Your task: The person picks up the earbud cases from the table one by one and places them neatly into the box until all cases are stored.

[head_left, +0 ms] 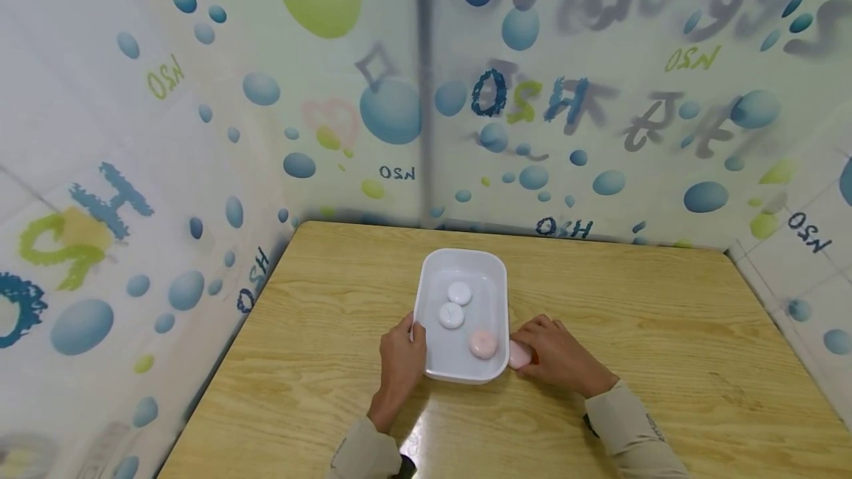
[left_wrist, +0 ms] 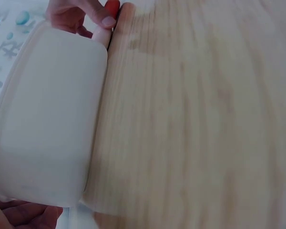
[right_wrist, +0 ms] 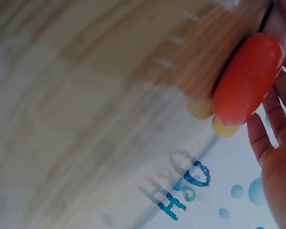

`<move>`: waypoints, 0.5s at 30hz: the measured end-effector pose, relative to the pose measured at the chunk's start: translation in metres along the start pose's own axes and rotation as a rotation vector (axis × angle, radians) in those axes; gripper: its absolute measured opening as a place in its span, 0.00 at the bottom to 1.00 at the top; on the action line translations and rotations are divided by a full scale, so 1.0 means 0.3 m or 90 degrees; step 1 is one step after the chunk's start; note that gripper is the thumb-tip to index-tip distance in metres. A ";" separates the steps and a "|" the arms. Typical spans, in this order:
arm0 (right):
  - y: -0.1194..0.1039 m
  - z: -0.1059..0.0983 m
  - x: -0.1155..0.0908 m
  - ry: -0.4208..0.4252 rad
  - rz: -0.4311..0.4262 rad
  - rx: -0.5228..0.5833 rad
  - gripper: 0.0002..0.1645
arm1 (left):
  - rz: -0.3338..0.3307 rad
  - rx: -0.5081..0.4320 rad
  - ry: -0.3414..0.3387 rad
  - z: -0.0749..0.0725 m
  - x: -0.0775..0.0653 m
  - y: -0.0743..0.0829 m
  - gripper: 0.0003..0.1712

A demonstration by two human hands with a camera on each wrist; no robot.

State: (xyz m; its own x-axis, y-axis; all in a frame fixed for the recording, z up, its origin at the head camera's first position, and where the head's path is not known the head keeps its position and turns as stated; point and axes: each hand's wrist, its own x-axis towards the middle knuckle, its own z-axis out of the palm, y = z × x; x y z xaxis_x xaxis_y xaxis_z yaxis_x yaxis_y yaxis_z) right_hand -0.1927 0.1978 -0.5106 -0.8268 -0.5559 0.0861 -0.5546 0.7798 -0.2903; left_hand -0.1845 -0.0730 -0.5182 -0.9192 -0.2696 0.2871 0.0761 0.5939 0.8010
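A white rectangular tray [head_left: 466,257] stands on the table, holding two white round pieces [head_left: 451,315] and a pale pink round piece [head_left: 483,344]. My left hand [head_left: 402,353] grips its left side near the front corner, thumb by the rim. Against the tray's right wall, on the table, is a second pink round piece [head_left: 519,354], pinched between the thumb and fingers of my right hand [head_left: 559,357]. Close beside those fingers, a glossy red oval piece [right_wrist: 249,78] shows in the right wrist view; from the head it is mostly hidden by the hand.
Beyond the red piece lies a small yellow piece [right_wrist: 224,128], partly covered. The glossy wooden table [head_left: 632,301] reflects these things. Walls with a printed bubble pattern [head_left: 532,176] close off the table's far side and left.
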 end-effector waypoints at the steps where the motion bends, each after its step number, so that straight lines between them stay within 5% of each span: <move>1: -0.001 0.000 0.000 0.001 0.003 0.003 0.28 | 0.001 0.002 0.000 0.000 0.000 0.000 0.16; 15: 0.018 -0.049 0.013 0.055 0.058 0.066 0.32 | 0.007 0.006 0.002 0.002 0.001 -0.001 0.15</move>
State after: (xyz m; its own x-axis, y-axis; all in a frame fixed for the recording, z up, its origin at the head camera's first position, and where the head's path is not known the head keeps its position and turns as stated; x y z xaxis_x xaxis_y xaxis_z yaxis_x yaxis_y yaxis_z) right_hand -0.2002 0.2042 -0.4979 -0.8806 -0.4541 0.1351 -0.4680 0.7892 -0.3976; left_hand -0.1850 -0.0730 -0.5187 -0.9170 -0.2653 0.2979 0.0828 0.6040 0.7927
